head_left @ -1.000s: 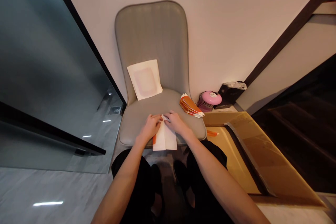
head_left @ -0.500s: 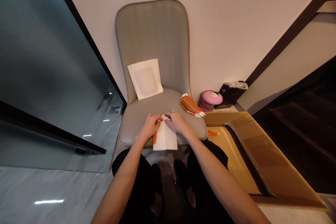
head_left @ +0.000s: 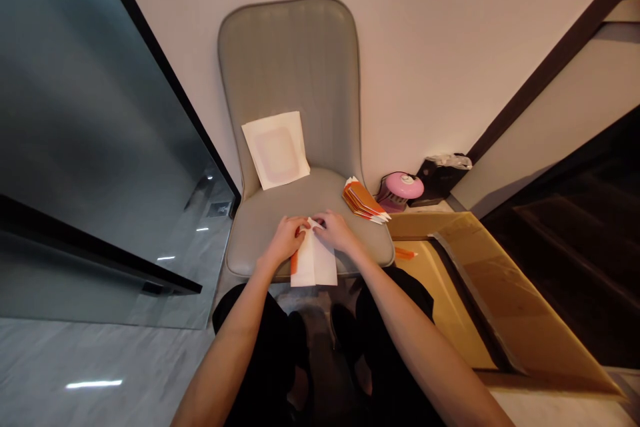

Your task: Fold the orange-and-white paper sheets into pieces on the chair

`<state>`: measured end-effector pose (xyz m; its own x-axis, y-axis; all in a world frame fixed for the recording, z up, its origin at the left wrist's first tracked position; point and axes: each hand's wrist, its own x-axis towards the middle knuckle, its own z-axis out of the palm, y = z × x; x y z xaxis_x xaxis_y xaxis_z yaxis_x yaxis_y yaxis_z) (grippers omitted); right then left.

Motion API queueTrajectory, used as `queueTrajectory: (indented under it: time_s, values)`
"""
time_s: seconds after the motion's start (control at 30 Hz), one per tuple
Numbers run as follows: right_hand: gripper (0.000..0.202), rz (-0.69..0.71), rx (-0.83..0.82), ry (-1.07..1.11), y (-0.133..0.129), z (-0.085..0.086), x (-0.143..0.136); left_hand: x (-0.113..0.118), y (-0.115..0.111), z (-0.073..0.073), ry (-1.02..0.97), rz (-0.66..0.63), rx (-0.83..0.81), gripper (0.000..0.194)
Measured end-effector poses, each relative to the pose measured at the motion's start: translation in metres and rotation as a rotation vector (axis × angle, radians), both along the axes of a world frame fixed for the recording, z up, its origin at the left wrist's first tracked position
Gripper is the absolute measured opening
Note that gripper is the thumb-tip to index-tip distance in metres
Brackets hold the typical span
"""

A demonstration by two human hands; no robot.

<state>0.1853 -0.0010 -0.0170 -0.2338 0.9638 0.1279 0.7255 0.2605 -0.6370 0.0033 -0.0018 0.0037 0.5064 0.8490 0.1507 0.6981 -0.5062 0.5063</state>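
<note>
A white sheet of paper (head_left: 314, 263) with an orange patch on its left side lies at the front of the grey chair's seat (head_left: 250, 233), its lower end hanging past the edge. A crease runs down its middle, and its far end narrows to a point. My left hand (head_left: 290, 237) grips the upper left of the paper with curled fingers. On the upper right side, my right hand (head_left: 334, 230) pinches the paper near the same point. Folded orange-and-white papers (head_left: 365, 201) lie stacked at the seat's right. White square sheets (head_left: 277, 150) lean against the backrest.
Right of the chair stands an open cardboard box (head_left: 540, 307) with an orange piece (head_left: 405, 253) inside. Behind it are a pink rounded device (head_left: 404, 185) and a black bag (head_left: 440, 180). A glass door (head_left: 125, 113) is on the left.
Almost nothing differs. Both hands stay on the tip of the paper, and the whole view has shifted very slightly.
</note>
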Motion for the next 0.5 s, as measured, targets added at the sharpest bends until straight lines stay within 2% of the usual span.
queueTrajectory:
  time_s: [0.27,0.5]
  values:
    - [0.029,-0.018,0.016,-0.004,0.0020,-0.0064,-0.0011,-0.0016,0.0026,-0.0002,0.002,0.001,-0.005,0.025]
    - [0.023,-0.030,0.012,0.006,-0.0016,-0.0001,-0.0015,-0.0008,0.0000,0.0026,0.005,-0.009,0.000,0.027]
